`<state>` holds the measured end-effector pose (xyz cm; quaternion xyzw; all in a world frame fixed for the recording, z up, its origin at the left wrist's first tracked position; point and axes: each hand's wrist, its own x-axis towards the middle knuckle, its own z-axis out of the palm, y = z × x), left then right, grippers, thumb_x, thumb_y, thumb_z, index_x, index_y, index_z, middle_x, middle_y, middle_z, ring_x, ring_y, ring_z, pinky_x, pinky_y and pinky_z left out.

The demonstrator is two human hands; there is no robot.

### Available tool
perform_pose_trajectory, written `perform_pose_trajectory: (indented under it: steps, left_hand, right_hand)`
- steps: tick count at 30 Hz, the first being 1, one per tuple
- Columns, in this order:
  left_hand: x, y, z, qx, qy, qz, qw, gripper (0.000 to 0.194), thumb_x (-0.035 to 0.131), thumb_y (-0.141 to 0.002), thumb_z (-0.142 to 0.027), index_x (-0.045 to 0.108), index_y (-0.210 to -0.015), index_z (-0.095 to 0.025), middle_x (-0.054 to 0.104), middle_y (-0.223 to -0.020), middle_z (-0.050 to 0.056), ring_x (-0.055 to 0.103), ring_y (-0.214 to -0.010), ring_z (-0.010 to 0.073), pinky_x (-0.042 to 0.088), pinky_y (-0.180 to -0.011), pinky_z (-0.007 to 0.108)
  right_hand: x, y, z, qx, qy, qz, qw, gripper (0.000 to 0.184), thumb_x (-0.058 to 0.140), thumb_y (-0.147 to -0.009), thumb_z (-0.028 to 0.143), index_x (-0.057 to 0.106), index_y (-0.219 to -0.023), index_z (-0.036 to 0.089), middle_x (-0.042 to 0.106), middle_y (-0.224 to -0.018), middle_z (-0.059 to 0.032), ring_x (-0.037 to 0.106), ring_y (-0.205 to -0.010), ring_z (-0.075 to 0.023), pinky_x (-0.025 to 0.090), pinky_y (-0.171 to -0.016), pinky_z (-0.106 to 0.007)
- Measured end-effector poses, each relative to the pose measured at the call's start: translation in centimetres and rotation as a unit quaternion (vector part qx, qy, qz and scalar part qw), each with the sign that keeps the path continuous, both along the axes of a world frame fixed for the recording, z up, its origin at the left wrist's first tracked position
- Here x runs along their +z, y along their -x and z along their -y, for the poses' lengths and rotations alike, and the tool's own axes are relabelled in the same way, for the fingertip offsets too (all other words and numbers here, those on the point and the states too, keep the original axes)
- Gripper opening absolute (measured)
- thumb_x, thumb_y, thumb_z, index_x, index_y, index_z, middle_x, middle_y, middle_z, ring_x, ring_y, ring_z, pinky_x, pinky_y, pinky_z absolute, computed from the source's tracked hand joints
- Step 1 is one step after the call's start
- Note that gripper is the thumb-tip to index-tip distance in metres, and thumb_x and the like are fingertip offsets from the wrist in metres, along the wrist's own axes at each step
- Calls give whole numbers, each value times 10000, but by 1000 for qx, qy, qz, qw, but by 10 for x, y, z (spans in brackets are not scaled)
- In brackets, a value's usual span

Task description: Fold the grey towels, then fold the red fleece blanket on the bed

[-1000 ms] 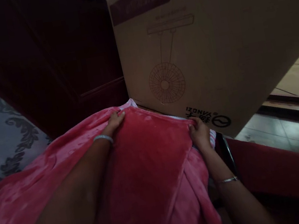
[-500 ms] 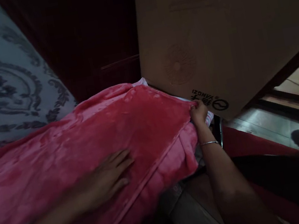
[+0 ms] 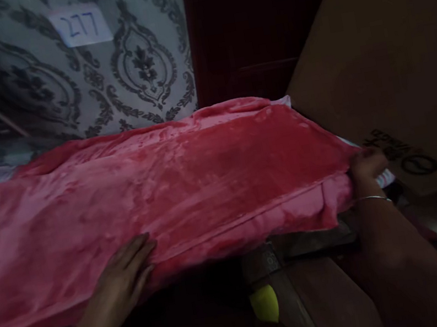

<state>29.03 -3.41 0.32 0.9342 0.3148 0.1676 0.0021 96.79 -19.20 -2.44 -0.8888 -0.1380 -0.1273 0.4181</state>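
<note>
A pink plush blanket (image 3: 188, 185) lies spread across a bed, running from the left edge to the right. My left hand (image 3: 122, 277) rests flat on its near edge with the fingers stretched out. My right hand (image 3: 364, 170), with a thin bangle at the wrist, is closed on the blanket's right corner, next to a cardboard box (image 3: 396, 72). A strip of white patterned cloth (image 3: 384, 179) shows under that corner.
A mattress with a grey damask pattern and a paper label (image 3: 80, 24) stands upright behind the blanket. Dark wooden furniture (image 3: 238, 32) fills the back middle. A small yellow object (image 3: 264, 303) sits low by a wooden bed frame (image 3: 306, 288).
My view has swung left, bringing the upright mattress and its label into sight. My left hand slid back from the blanket's far corner to its near edge. My right hand kept its grip on the corner.
</note>
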Motion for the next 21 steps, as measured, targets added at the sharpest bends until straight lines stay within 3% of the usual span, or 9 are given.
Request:
perform_pose_trajectory:
  steps: [3, 5, 7, 9, 11, 15, 18, 21]
  left_hand:
    - [0, -6, 3, 11, 15, -4, 1000, 423, 430, -972, -403, 662, -1306, -286, 656, -1373, 84, 635, -1240, 296, 532, -1048, 491]
    - [-2, -11, 3, 17, 13, 16, 1000, 411, 437, -973, -414, 678, -1276, -278, 669, -1350, 90, 634, -1236, 298, 529, -1044, 496]
    - [-5, -17, 2, 15, 6, 38, 999, 404, 438, -978, -418, 685, -1257, -264, 678, -1331, 94, 629, -1234, 301, 524, -1043, 504]
    - [-7, -25, 1, -1, -5, 54, 999, 397, 424, -988, -403, 690, -1240, -250, 681, -1323, 98, 631, -1219, 303, 522, -1034, 509]
    - [-8, -36, -1, -26, -14, 56, 998, 382, 417, -995, -378, 700, -1215, -244, 689, -1304, 99, 639, -1193, 297, 525, -1019, 501]
    - [-8, -55, -5, -68, -20, 55, 996, 363, 416, -999, -334, 710, -1183, -228, 722, -1223, 108, 649, -1151, 284, 536, -984, 468]
    - [-7, -60, -6, -74, -16, 61, 995, 369, 407, -991, -297, 705, -1194, -218, 722, -1203, 124, 648, -1141, 286, 536, -975, 470]
    - [-6, -59, -7, -68, -13, 71, 995, 371, 395, -981, -250, 693, -1198, -204, 701, -1220, 135, 642, -1125, 283, 532, -975, 475]
  right_hand:
    - [24, 19, -4, -70, 25, -76, 994, 354, 532, -739, 134, 675, -1040, 16, 623, -1022, -272, 565, -1060, -431, 402, -843, -531]
    - [37, 35, -7, -57, 33, -46, 997, 473, 575, -704, 117, 650, -1155, -5, 572, -1197, -326, 497, -1183, -470, 381, -908, -567]
    - [43, 58, -9, -23, 22, 13, 999, 565, 565, -705, 122, 611, -1261, 31, 516, -1339, -306, 426, -1287, -443, 338, -1009, -574]
    - [40, 91, -12, 42, -9, 68, 997, 512, 525, -746, 169, 625, -1237, 66, 568, -1305, -246, 472, -1259, -370, 343, -1056, -543]
    - [30, 132, -15, 123, -35, 97, 987, 399, 505, -795, 256, 670, -1125, 108, 655, -1158, -180, 575, -1113, -309, 420, -1018, -507]
    - [4, 214, -18, 377, -35, 145, 914, 351, 563, -849, 413, 715, -1085, 203, 700, -1160, -130, 600, -1134, -294, 448, -1030, -521]
    - [-6, 246, -18, 446, 2, 140, 884, 346, 549, -870, 397, 733, -1111, 231, 710, -1200, -113, 606, -1164, -282, 449, -1050, -514]
    - [-6, 250, -18, 466, 28, 138, 874, 364, 535, -876, 360, 736, -1140, 212, 715, -1202, -122, 628, -1141, -276, 462, -1041, -502]
